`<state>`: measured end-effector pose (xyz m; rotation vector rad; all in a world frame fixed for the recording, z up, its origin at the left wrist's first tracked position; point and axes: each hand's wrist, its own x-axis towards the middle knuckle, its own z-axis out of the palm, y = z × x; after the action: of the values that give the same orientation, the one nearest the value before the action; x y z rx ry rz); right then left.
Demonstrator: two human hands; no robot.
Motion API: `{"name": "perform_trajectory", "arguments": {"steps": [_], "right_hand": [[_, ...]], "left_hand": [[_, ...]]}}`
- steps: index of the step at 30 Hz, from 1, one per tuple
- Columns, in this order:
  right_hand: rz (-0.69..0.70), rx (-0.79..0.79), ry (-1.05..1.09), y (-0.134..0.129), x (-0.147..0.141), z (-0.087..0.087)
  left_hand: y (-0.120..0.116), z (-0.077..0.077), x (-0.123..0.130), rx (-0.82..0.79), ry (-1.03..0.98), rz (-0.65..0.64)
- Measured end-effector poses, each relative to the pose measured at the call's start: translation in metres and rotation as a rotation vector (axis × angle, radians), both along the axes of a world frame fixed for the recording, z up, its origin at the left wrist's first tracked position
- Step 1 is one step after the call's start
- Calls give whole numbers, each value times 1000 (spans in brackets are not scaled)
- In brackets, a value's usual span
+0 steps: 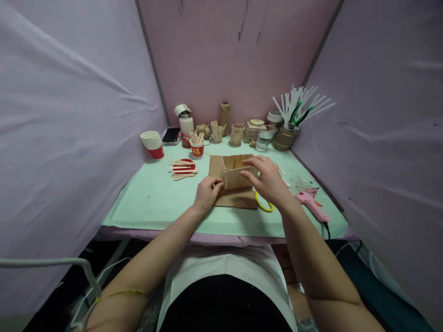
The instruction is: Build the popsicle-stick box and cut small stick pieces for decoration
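Observation:
A small open-topped box of craft sticks [237, 179], with scalloped top edges, stands on a brown cardboard sheet [237, 199]. My left hand [207, 193] is closed at the box's lower left front corner, thumb and fingertips pinched against it. Over the box's right end hovers my right hand [266, 180], its thumb and forefinger spread apart across the top edge. Whether those fingertips touch the wall I cannot tell. A yellow ring [265, 206], perhaps a tape roll, lies below the right hand, partly over the cardboard.
A pink glue gun [313, 205] lies at the right with its cord over the edge. Loose sticks rest on a red disc [184, 166]. Paper cups [152, 145], a stick-filled cup [197, 147], a glass of water [265, 137] and a pot [285, 138] with glue sticks and pliers stand behind.

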<state>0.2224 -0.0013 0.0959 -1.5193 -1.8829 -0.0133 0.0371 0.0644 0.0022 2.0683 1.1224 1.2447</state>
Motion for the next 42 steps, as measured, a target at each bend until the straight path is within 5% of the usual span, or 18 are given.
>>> {"name": "perform_trajectory", "arguments": {"steps": [29,42], "right_hand": [[38,8,22,0,-1,-5],[130,147,-230,37,-18,-13]], "left_hand": [[1,-6,1,20,5,1],[3,-7,2,25,29,30]]}}
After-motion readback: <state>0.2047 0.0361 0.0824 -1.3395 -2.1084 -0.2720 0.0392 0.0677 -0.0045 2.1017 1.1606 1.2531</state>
